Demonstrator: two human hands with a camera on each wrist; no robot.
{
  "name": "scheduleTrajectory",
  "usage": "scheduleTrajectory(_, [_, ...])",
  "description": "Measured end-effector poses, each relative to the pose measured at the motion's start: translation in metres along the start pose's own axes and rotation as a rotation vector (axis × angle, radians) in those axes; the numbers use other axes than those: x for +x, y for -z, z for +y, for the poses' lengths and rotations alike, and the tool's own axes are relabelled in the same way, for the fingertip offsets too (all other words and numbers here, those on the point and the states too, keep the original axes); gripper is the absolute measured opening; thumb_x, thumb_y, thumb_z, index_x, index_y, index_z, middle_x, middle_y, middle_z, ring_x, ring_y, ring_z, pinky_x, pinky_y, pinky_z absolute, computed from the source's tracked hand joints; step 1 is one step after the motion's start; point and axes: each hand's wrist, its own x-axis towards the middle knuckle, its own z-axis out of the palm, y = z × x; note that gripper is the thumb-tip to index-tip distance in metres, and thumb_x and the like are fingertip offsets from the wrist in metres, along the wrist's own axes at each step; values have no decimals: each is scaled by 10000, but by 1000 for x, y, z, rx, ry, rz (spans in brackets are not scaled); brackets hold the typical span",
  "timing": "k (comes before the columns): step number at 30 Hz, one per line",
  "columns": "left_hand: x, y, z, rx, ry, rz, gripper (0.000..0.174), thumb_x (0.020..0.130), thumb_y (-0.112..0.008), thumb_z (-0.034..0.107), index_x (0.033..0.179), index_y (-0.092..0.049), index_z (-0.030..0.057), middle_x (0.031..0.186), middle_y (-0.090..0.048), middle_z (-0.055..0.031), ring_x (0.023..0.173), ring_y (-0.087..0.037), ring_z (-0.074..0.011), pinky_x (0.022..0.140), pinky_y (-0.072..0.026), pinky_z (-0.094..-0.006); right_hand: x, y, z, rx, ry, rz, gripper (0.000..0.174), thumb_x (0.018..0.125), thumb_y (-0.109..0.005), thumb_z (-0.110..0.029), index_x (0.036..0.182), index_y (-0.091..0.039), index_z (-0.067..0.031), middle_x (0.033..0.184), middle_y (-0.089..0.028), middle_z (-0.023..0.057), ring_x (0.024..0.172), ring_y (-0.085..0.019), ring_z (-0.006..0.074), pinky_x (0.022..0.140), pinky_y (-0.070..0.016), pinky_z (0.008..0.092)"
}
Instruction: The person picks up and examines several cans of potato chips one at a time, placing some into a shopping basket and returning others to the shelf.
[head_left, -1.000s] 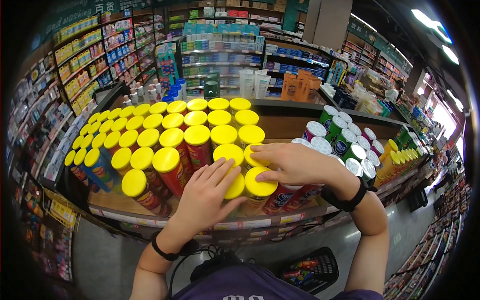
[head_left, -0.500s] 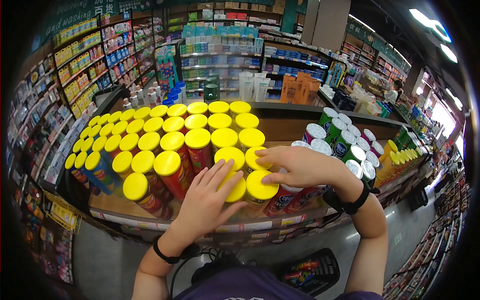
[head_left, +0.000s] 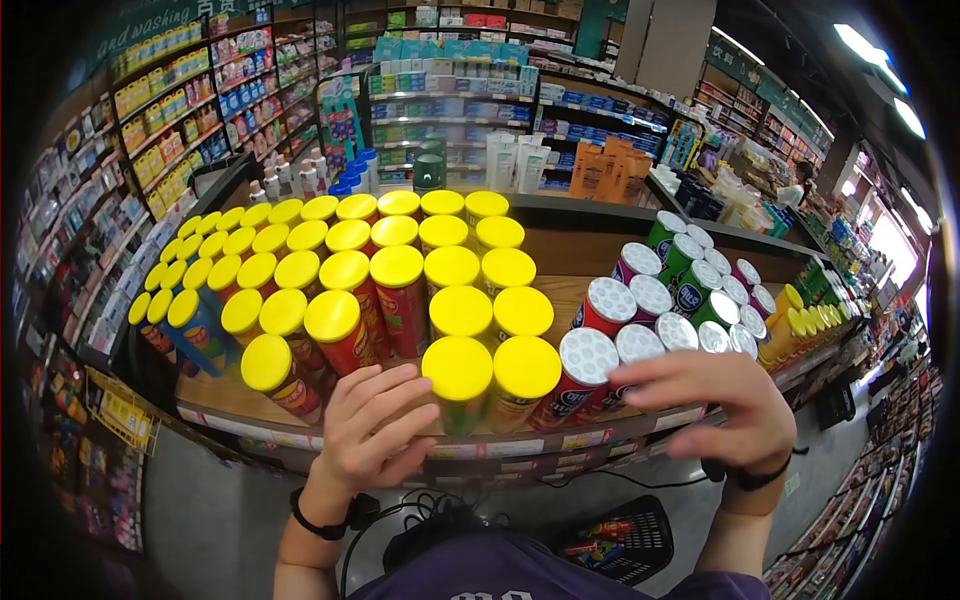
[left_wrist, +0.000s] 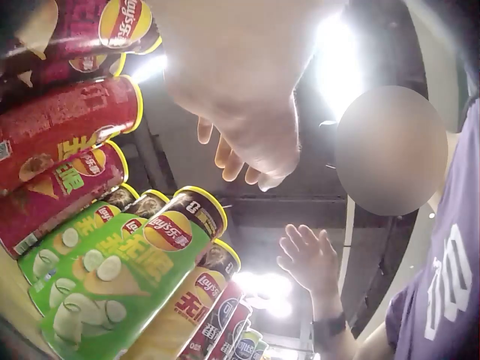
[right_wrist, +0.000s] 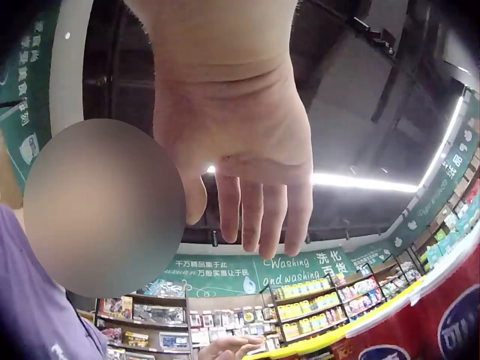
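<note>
Rows of upright cans with yellow lids (head_left: 457,368) fill the left and middle of the display bin. My left hand (head_left: 378,428) hovers at the bin's front edge, left of the nearest green can (left_wrist: 124,274), fingers extended and holding nothing. Over the front of the white-lidded cans (head_left: 588,357) is my right hand (head_left: 722,408), its fingers spread and empty. The left wrist view shows both hands raised beside the cans. In the right wrist view my right hand (right_wrist: 236,157) hangs with straight fingers.
The bin's front rail (head_left: 480,447) carries price labels. A black basket (head_left: 640,545) with packets stands on the floor below. Bottles and tubes (head_left: 517,163) line the bin's far side. A yellow wire rack (head_left: 122,412) is at left.
Both hands have come off the yellow lids. The left moved back toward the front edge; the right moved right and toward the body. The yellow-lidded cans they covered now show fully.
</note>
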Motion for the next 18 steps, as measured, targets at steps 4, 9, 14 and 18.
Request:
scheduleTrajectory(4, [-24,6,8,1,100,131,296,846,-769,169,1120,-724,67,1177,-745,-151,1121,-700,-368,946,-535,-485,-36,-9,14,167,36,104,389,842,-835,-151,1178,-763,34,1275,-733,227,1166,-728,368,1002,-556,411])
scheduleTrajectory(9, [-54,7,22,21,286,231,212,870,-699,104,1055,-712,2,1103,-743,-188,1059,-701,-404,931,-553,-472,-61,-15,51,241,-99,120,330,860,-816,-162,1132,-781,22,1239,-749,212,1139,-741,339,962,-576,387])
scheduleTrajectory(14, [-72,-6,44,27,392,194,192,883,-677,68,1055,-705,-13,1076,-738,-188,1057,-696,-400,944,-548,-475,-98,-20,79,410,-266,177,295,888,-794,-158,1114,-781,31,1220,-758,185,1124,-743,294,944,-583,365])
scheduleTrajectory(18, [-93,-7,74,51,465,168,187,882,-667,49,1054,-706,-13,1069,-738,-182,1064,-696,-383,956,-539,-468,-146,-48,95,686,-428,367,263,950,-741,-121,1141,-750,59,1182,-727,209,1082,-741,309,853,-642,363])
